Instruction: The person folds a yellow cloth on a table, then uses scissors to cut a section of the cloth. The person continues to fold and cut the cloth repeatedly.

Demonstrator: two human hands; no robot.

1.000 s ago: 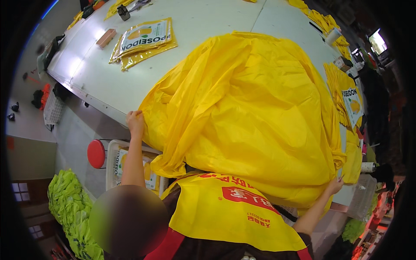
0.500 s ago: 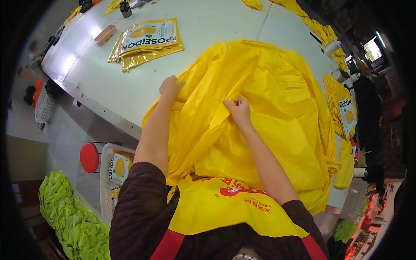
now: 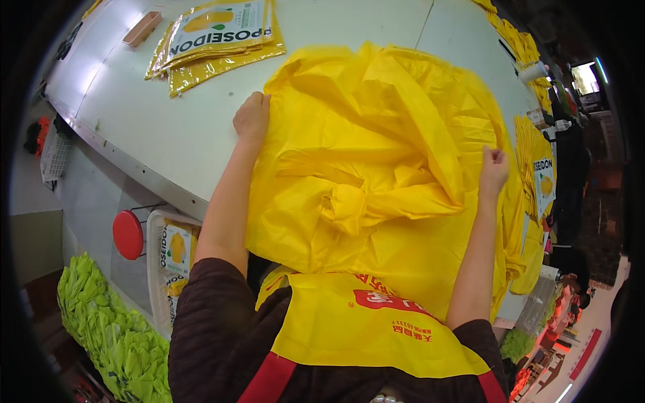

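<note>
My yellow cloth (image 3: pixel 376 134) spreads away from me on the table (image 3: pixel 181 127). My left hand (image 3: pixel 252 117) pinches its edge; my right hand (image 3: pixel 494 169) curls, grip unclear.

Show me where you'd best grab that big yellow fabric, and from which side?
Probably the upper-left edge of the yellow fabric, coming from the left: that edge borders open white tabletop, and the left hand grips it there. The middle lies in loose, bunched folds, so a grip there would likely gather several layers.

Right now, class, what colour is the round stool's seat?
The stool seat is red, as the head view shows.
</note>
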